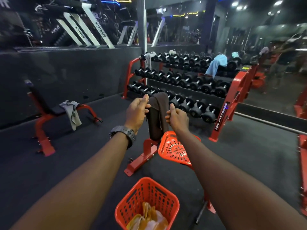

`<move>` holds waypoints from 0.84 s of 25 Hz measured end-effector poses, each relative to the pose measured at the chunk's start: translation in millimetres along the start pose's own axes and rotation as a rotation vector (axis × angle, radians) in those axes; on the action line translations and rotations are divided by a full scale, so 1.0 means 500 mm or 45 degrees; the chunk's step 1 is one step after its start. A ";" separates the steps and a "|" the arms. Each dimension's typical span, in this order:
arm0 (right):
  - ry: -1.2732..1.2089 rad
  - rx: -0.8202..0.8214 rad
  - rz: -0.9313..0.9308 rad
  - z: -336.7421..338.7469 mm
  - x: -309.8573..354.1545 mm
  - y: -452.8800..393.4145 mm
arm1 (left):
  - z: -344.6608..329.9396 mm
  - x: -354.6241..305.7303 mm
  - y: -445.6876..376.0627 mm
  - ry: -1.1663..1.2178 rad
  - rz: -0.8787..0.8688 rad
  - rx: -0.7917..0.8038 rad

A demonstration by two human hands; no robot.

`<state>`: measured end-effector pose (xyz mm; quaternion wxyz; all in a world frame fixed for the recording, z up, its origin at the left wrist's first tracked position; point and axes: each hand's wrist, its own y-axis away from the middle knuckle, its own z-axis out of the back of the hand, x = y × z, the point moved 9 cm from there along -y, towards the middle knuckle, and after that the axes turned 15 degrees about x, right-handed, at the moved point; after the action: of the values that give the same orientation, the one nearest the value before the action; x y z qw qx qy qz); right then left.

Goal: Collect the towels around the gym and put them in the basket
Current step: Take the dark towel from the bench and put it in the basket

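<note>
A brown towel point(158, 112) — draped over an upright bench pad — is pinched at its edges between the fingers of the left hand point(137, 110) and right hand point(177, 117). Below them, the red basket point(132, 206) is seen holding yellow towels point(149, 219).

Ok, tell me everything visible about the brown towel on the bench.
The brown towel is dark, soft-looking cloth, folded lengthwise and draped over the top of the upright bench back, hanging down its front. The left hand grips its left edge; the right hand pinches its right edge. An edge looks slightly frayed.
</note>
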<state>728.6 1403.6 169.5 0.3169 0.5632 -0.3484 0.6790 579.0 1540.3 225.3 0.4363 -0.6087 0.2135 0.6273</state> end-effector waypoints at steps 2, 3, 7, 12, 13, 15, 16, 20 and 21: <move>0.024 -0.018 0.021 -0.054 0.003 -0.037 | 0.050 0.021 -0.033 0.009 -0.022 0.030; 0.040 -0.035 0.024 -0.080 0.004 -0.055 | 0.076 0.031 -0.050 0.019 -0.031 0.041; 0.114 -0.116 0.008 -0.220 -0.014 -0.132 | 0.199 0.112 -0.121 0.063 -0.032 0.114; 0.159 -0.257 -0.071 -0.334 -0.019 -0.208 | 0.338 0.161 -0.232 0.044 -0.040 0.302; 0.170 -0.279 -0.075 -0.350 -0.013 -0.233 | 0.366 0.161 -0.267 0.054 -0.063 0.323; 0.179 -0.311 -0.086 -0.375 -0.013 -0.285 | 0.407 0.169 -0.338 0.049 -0.097 0.367; 0.187 -0.332 -0.089 -0.385 -0.018 -0.313 | 0.418 0.179 -0.373 0.041 -0.104 0.392; 0.204 -0.440 -0.098 -0.387 -0.063 -0.432 | 0.410 0.240 -0.517 0.073 -0.106 0.486; 0.205 -0.477 -0.107 -0.384 -0.082 -0.469 | 0.399 0.257 -0.558 0.076 -0.107 0.525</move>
<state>823.7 1692.0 132.6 0.4711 0.4524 -0.4183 0.6312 704.7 1884.1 210.0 0.5708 -0.5331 0.3246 0.5335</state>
